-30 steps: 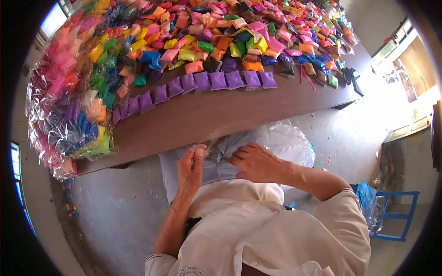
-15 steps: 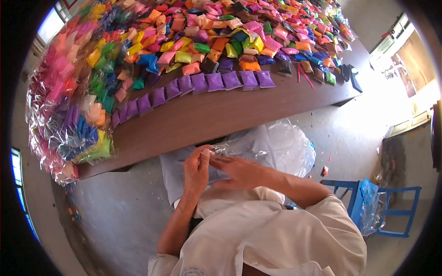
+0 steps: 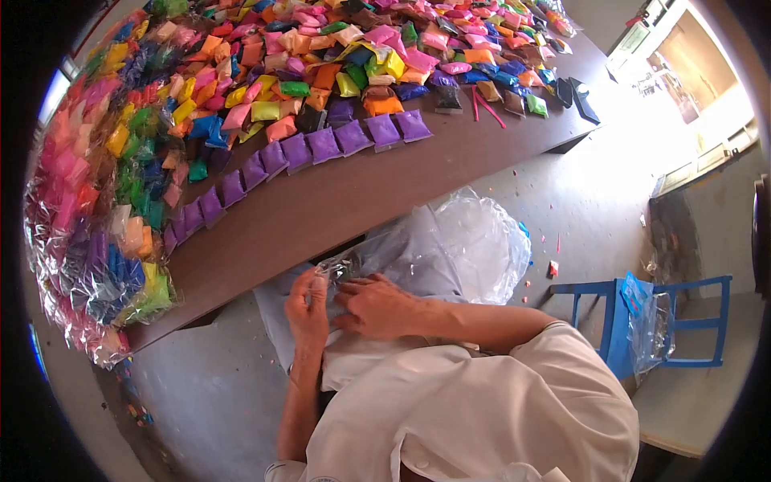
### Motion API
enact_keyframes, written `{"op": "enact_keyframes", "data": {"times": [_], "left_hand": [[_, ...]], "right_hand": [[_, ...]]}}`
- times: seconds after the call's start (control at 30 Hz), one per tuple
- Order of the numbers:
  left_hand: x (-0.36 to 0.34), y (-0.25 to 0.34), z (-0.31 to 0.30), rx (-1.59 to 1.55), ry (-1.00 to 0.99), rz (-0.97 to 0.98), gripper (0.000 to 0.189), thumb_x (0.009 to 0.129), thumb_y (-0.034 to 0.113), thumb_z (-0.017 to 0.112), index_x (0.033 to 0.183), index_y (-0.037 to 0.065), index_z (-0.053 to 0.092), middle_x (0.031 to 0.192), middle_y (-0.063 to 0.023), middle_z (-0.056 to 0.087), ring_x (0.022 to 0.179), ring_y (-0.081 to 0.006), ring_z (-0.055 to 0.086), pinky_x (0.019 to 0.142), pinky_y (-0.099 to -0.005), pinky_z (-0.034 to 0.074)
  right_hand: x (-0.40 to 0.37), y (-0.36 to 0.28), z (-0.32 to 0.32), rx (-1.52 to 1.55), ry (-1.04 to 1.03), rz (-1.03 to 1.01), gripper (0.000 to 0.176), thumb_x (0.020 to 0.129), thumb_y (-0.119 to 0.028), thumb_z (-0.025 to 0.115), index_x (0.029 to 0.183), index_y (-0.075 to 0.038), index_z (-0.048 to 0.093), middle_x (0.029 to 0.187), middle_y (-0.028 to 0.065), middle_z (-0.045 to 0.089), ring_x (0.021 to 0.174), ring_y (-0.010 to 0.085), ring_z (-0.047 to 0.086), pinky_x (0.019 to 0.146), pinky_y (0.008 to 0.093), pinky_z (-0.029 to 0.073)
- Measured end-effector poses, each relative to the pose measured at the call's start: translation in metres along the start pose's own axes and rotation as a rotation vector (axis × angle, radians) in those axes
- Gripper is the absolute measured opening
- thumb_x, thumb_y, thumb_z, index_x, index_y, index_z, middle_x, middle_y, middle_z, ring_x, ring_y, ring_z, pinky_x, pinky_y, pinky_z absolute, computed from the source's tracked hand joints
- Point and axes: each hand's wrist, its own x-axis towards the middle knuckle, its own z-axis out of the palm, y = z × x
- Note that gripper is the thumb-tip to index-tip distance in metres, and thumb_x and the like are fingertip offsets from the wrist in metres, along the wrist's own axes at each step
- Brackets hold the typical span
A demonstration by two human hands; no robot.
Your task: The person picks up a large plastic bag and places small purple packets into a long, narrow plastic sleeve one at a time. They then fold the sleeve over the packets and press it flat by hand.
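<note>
A clear plastic bag [image 3: 482, 249] lies over my lap, its mouth gathered near my hands. My left hand [image 3: 307, 301] pinches the bag's crumpled edge between thumb and fingers. Beside it, my right hand [image 3: 379, 308] holds its slightly bent fingers apart, with the fingertips against or just over the plastic. Whether anything small is under that palm is hidden. On the table [image 3: 321, 213] in front of me, a curved row of purple packets [image 3: 324, 146] lies along the near side.
A large heap of coloured packets [image 3: 281, 88] covers the table's far part. Bagged packets [image 3: 80, 217] are stacked at its left end. Pink strips [image 3: 488, 108] and a black object [image 3: 584, 100] lie at the right. A blue chair [image 3: 614, 321] with plastic bags on it stands to my right.
My view has shifted, so the table and packets appear further left. My left hand keeps its pinch on the bag. My right hand's fingers, stretched flat before, are now more bent.
</note>
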Motion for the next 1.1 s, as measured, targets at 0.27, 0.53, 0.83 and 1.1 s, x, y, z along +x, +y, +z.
{"op": "enact_keyframes", "data": {"times": [0.27,0.53,0.83,1.1], "left_hand": [[-0.009,0.018,0.006,0.071,-0.058,-0.021,0.024,0.097,0.02,0.057,0.103,-0.001,0.065,0.092,-0.0065,0.068,0.088,-0.0118,0.059,0.081,-0.0253,0.046],[0.002,0.028,0.01,-0.075,-0.082,-0.085,0.026,0.098,0.023,0.056,0.101,-0.001,0.066,0.09,-0.0028,0.066,0.083,-0.0077,0.056,0.075,-0.0219,0.044],[0.0,0.025,0.013,-0.037,-0.075,-0.075,0.035,0.1,0.03,0.053,0.098,-0.002,0.067,0.083,-0.0016,0.064,0.075,-0.0066,0.052,0.066,-0.0219,0.042],[0.001,0.021,0.014,-0.164,-0.07,-0.13,0.04,0.101,0.032,0.047,0.076,0.002,0.056,0.086,-0.0076,0.067,0.079,-0.0101,0.057,0.07,-0.028,0.046]], "right_hand": [[-0.098,0.098,-0.041,-0.038,-0.013,0.347,0.031,0.093,-0.026,0.049,0.103,0.001,0.061,0.111,0.0186,0.063,0.113,0.0361,0.054,0.103,0.0434,0.039],[-0.065,0.045,-0.073,0.524,-0.047,0.402,0.034,0.1,-0.028,0.042,0.116,-0.002,0.057,0.1,0.0203,0.064,0.103,0.0359,0.059,0.092,0.0406,0.044],[-0.008,0.033,-0.032,0.542,-0.052,0.193,0.036,0.087,-0.025,0.06,0.114,-0.002,0.062,0.1,0.0193,0.068,0.092,0.0342,0.065,0.082,0.041,0.05],[0.002,0.005,0.0,0.307,-0.001,-0.006,0.037,0.083,-0.018,0.063,0.116,-0.002,0.062,0.108,0.0197,0.066,0.101,0.0367,0.063,0.087,0.0431,0.049]]}}
